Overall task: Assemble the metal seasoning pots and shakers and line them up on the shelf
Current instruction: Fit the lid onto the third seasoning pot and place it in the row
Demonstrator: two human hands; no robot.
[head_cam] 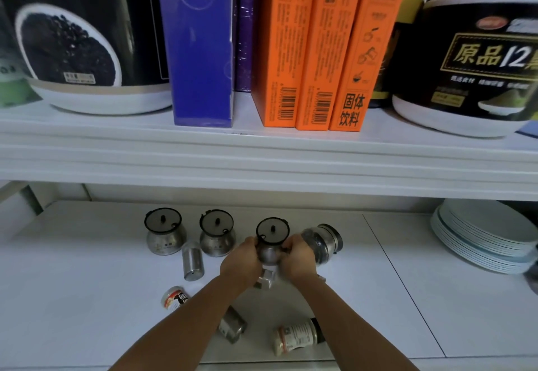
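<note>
Two lidded metal seasoning pots [164, 232] [217, 234] stand side by side at the back of the lower white shelf [87, 269]. A third lidded pot [270, 242] is to their right, held from both sides: my left hand [241, 260] on its left flank, my right hand [298, 255] on its right. An upright metal shaker [192, 260] stands in front of the first two pots. Another metal shaker [265, 279] shows partly between my wrists, and one more [233, 324] lies on its side under my left forearm.
A glass jar with a metal lid [321, 242] lies on its side right of the held pot. Two labelled spice bottles [174, 298] [297, 337] lie near the front. A stack of plates [483, 235] stands at the right. The upper shelf holds boxes [308, 44] and tubs.
</note>
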